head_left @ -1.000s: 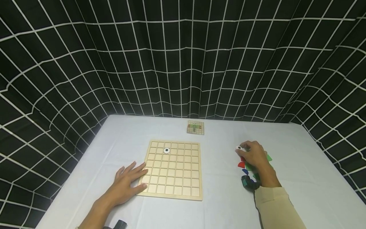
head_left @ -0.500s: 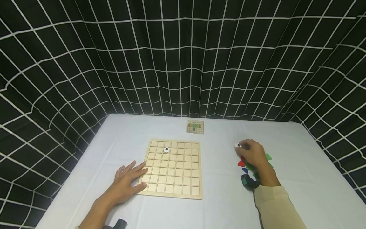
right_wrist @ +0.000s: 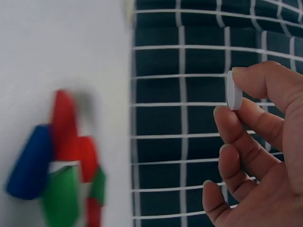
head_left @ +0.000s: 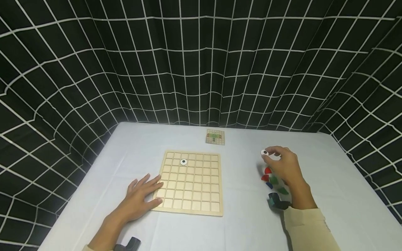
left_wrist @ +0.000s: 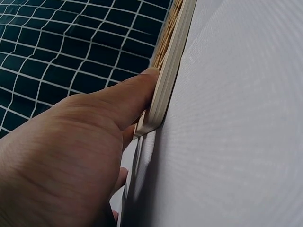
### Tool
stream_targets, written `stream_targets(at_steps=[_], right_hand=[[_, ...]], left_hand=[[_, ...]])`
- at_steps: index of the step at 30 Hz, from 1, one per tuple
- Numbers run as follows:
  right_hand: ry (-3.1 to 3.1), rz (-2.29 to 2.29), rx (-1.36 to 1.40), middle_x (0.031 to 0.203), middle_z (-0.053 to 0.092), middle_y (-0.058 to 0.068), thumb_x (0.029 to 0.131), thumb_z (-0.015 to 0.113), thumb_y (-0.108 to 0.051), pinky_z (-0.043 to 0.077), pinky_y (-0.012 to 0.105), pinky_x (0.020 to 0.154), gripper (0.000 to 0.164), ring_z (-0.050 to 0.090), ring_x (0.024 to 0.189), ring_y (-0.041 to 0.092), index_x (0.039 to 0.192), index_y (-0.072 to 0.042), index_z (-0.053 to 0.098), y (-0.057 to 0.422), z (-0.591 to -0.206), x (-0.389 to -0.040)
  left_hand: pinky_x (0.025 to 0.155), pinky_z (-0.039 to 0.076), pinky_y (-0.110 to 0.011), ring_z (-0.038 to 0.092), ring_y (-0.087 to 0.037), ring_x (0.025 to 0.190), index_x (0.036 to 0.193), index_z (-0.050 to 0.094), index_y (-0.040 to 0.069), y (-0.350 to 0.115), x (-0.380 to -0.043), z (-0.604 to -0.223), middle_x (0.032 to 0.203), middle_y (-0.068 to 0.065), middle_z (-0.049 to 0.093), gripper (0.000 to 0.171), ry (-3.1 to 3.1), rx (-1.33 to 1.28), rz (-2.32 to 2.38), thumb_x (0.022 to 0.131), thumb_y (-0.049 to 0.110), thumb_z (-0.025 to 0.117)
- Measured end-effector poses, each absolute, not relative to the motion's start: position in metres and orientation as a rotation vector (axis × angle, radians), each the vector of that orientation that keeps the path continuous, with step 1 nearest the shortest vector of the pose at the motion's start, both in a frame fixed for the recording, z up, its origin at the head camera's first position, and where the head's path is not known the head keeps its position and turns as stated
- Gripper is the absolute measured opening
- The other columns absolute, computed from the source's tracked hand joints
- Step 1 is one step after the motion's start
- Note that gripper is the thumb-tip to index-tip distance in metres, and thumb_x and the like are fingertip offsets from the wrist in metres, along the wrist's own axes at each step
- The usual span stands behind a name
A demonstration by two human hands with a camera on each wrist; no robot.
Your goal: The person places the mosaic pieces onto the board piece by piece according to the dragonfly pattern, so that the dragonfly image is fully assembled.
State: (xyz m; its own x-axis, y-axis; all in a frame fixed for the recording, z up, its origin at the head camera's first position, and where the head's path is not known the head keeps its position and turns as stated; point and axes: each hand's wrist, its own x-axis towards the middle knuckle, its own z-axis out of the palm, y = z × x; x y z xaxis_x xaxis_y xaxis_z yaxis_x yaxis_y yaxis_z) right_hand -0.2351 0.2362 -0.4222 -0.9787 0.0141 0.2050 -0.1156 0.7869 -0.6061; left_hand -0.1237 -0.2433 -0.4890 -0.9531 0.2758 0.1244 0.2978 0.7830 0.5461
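Between thumb and index finger, my right hand [head_left: 285, 164] pinches a white round eye piece [head_left: 265, 152] with a black dot, raised above the table. In the right wrist view the eye piece [right_wrist: 234, 91] appears edge-on, its other fingers loosely curled below. My left hand [head_left: 138, 198] lies with spread fingers on the left edge of a wooden grid board [head_left: 197, 188]. Its thumb rests on the board's rim [left_wrist: 163, 90] in the left wrist view. A matching eye piece [head_left: 183, 162] sits in the board's upper left part.
Red [head_left: 265, 177], blue [head_left: 269, 185] and green pieces [head_left: 282, 190] lie loose on the white table below the right hand. Behind the board lies a small pattern card [head_left: 215, 137] with a printed figure. A black cloth with white grid lines [head_left: 201, 69] hangs around the table.
My right hand has lifted the eye piece up from beside the coloured pieces, uncovering more of them. The left hand has stayed on the board's edge.
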Motion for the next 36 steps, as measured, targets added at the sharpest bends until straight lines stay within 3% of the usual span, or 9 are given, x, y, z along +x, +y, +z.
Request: stream_targets(at_steps=[21, 36], right_hand=[[-2.355, 1.126, 0.456, 0.090, 0.068, 0.007, 0.079, 0.077, -0.006, 0.042, 0.041, 0.080, 0.019, 0.053, 0.095, 0.020, 0.097, -0.002, 0.073, 0.157, -0.355, -0.204], [-2.263, 1.271, 0.621, 0.092, 0.069, 0.005, 0.076, 0.079, -0.005, 0.045, 0.041, 0.084, 0.022, 0.055, 0.095, 0.020, 0.097, -0.002, 0.073, 0.087, -0.358, -0.210]], left_hand=[[0.110, 0.001, -0.060, 0.022, -0.034, 0.141, 0.131, 0.061, 0.017, -0.247, -0.122, -0.486, 0.149, 0.002, 0.040, 0.056, -2.921, -0.473, -0.900, 0.085, 0.048, 0.069], [0.109, 0.000, -0.060, 0.022, -0.034, 0.141, 0.132, 0.061, 0.016, -0.246, -0.124, -0.491, 0.149, 0.001, 0.040, 0.056, -2.901, -0.488, -0.910, 0.085, 0.046, 0.070]])
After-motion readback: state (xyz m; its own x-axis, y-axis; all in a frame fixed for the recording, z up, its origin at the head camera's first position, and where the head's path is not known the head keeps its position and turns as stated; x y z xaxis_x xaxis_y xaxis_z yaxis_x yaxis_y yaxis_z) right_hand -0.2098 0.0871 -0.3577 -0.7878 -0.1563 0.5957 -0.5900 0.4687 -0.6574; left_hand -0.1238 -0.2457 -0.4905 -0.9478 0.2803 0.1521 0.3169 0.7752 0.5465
